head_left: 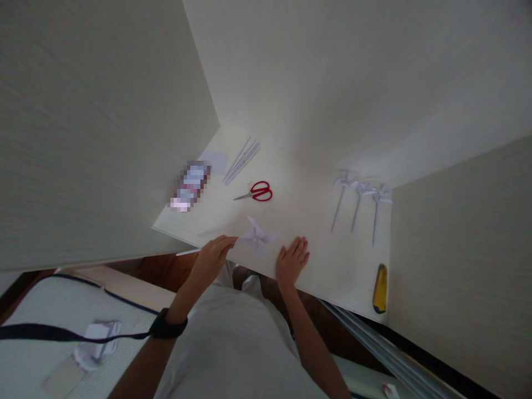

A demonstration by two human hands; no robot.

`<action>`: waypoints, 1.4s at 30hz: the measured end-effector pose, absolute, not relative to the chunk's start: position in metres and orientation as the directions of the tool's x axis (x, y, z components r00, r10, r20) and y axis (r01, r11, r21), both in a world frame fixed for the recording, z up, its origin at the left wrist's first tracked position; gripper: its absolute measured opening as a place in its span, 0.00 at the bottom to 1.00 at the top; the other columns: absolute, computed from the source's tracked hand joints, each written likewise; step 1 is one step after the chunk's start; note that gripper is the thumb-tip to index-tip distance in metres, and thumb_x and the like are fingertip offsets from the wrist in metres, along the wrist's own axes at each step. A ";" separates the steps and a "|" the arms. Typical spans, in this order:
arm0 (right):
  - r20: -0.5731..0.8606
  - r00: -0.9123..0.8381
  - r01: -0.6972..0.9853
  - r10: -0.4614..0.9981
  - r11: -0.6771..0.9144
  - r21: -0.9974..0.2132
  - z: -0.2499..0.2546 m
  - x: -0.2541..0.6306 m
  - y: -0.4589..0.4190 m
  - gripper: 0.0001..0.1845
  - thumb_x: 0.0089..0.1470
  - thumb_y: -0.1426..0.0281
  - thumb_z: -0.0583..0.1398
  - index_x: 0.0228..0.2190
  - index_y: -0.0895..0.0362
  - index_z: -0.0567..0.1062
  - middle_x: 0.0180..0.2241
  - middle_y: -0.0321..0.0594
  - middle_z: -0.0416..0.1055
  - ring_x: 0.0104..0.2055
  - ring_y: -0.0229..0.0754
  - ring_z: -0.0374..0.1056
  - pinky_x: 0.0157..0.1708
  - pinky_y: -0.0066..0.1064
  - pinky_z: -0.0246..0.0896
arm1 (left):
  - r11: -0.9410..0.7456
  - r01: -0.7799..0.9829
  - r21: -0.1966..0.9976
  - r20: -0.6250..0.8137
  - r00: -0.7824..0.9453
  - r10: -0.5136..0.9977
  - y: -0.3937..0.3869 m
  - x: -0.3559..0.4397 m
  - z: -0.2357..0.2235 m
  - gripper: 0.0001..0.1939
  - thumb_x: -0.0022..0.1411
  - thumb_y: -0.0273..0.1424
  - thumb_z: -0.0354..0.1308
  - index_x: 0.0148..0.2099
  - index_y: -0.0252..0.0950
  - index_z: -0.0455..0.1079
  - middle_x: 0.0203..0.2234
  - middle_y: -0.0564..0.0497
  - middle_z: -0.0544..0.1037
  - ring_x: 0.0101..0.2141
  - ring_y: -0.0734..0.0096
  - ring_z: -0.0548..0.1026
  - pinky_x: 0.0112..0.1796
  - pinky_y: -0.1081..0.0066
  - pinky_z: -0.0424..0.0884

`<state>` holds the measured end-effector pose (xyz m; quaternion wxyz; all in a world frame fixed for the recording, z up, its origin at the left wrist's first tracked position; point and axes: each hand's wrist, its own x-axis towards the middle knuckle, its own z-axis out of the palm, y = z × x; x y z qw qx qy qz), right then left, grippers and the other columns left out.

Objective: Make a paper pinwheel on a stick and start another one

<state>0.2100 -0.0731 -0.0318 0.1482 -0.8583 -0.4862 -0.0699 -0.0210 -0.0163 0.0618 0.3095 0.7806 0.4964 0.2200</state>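
The head view is showing a white paper pinwheel (256, 237) lying on the tabletop (307, 208) near its front edge, between the person's two hands. The left hand (214, 257) is pinching the tip of the left blade, fingertips drawn together. The right hand (292, 263) is resting palm down with its fingers spread, just beside the right blade and seemingly not touching it. Since thin paper is probably creasing easily, a light grip at the blade's tip is looking best, and the idle right hand is well placed for steadying the centre without flattening the folds. Red-handled scissors (261, 192) are lying just beyond, blades pointing left; beyond them, thin sticks (243, 160) are lying in a loose bundle.
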 end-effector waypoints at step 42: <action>0.251 0.590 0.709 0.767 -0.344 -0.616 -0.018 0.224 -0.061 0.21 0.61 0.62 0.57 0.52 0.61 0.66 0.53 0.47 0.60 0.56 0.48 0.59 0.55 0.49 0.56 | -0.043 0.553 0.832 -0.277 0.481 0.832 0.025 -0.041 0.054 0.14 0.65 0.37 0.54 0.47 0.33 0.68 0.40 0.47 0.74 0.37 0.68 0.75 0.39 0.63 0.74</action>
